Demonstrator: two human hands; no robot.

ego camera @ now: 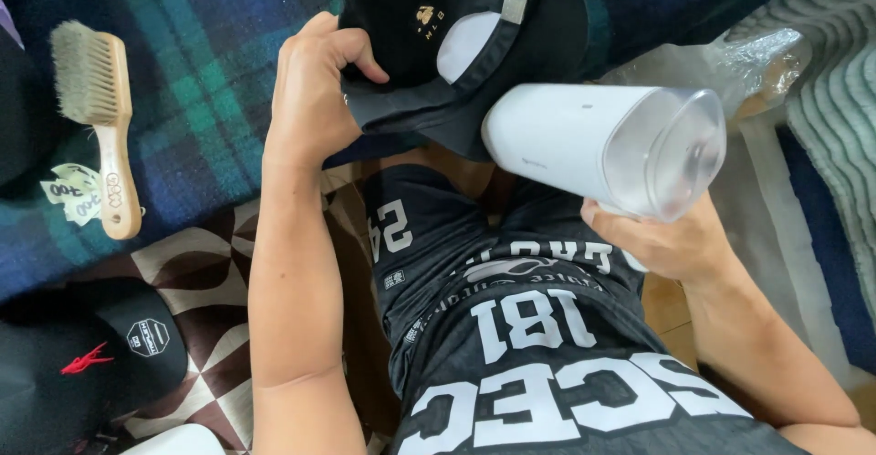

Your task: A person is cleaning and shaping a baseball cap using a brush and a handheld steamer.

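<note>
Black cap (438, 35) matt cloth; white steamer (584, 145) glossy plastic; brush (102, 117) bare wood.

A black jersey (547, 355) with large white block lettering and numerals is worn, together with black shorts (420, 227) marked by a white number and a small white patch. Both forearms are left bare; no sleeves, watch or rings are seen.

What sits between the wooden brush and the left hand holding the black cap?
Head view: only bare plaid blanket lies between the wooden brush and the left hand gripping the black cap; nothing rests on it.
</note>
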